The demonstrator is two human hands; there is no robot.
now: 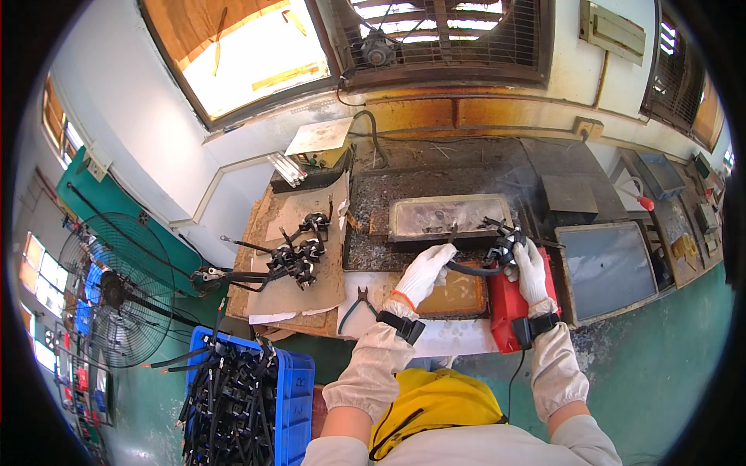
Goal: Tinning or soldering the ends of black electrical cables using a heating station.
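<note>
White work gloves cover both hands. My left hand (429, 272) is closed in a pinch on the end of a thick black cable (475, 270), whose lead tip points up toward a metal trough. That cable curves right into a black connector part (505, 247) with several short leads, which my right hand (531, 272) grips from its right side. Just beyond both hands sits the rectangular metal trough (420, 238) with a dull silvery surface; faint smoke hangs to its right. Under my hands lie a shallow tray of amber liquid (454, 300) and a red box (509, 307).
Left of my left hand are cutting pliers (362, 299) and a pile of black cable assemblies (299, 260) on cardboard. A blue crate (297, 408) full of similar cables stands lower left, near a floor fan (116, 291). At right lies a grey-surfaced tray (569, 276).
</note>
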